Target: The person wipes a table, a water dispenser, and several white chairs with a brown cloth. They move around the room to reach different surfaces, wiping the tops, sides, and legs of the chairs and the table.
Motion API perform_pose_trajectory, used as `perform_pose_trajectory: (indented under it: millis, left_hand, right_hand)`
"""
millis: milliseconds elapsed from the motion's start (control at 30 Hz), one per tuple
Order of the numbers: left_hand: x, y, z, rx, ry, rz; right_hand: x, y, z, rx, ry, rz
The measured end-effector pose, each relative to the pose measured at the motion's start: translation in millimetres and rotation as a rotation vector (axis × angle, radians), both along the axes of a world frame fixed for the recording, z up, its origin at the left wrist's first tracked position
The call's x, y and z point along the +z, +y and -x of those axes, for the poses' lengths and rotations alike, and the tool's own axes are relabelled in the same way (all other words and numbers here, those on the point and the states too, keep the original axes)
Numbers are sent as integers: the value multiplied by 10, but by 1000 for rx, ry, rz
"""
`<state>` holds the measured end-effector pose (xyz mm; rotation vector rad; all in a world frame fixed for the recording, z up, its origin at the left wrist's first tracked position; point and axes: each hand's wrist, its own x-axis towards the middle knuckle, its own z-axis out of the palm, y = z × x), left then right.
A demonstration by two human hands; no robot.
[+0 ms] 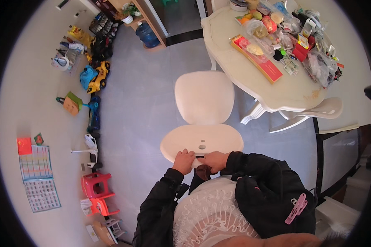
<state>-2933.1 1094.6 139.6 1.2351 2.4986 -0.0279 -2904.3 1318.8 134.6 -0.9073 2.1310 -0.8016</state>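
Observation:
A cream chair stands right before me, its rounded seat facing away and its oval backrest nearest me. My left hand rests with bent fingers on the near edge of the backrest, left of a small dark slot. On the right side of that slot lies my right hand, its thumb or finger pointing to the slot. A dark brown item hangs just below, against my right hand; I cannot tell what it is or whether the hand grips it. A pink clothes peg is on my black jacket.
A cream table with fruit, plastic bags and a long red box stands at the upper right, a white chair beside it. Along the left wall are a yellow toy truck, a white scooter-like item and a red stool.

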Motion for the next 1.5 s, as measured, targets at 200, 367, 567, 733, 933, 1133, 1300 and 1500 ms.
perform_pose_trajectory:
  millis: [200,367,567,733,933,1133,1300,1500]
  left_hand:
    - [-138,199,-668,-121,-247,13]
    - [-197,130,-791,-122,-441,-67]
    - [-350,-45,-755,-143,-521,-178]
    - [-533,-75,-707,-272,-569,-156]
    - [-646,-28,-522,-129,-827,-121]
    - [-796,81,287,728,-931,-488]
    - [-949,331,748,933,-1631,-923]
    - [-1402,662,1178,1079,-1515,-869]
  right_hand:
    - [-20,239,-462,204,-170,61]
    - [-37,325,-545,205,-283,18]
    - [270,409,-260,-210,-318,189]
    - [506,501,61,-829,-326,274]
    - [186,537,183,-1185,-754,658]
    - [-214,545,476,-963,-1012,811]
    - [-615,487,737,-937,-1299,1023]
    - [-1279,887,1069,-1164,-770,599]
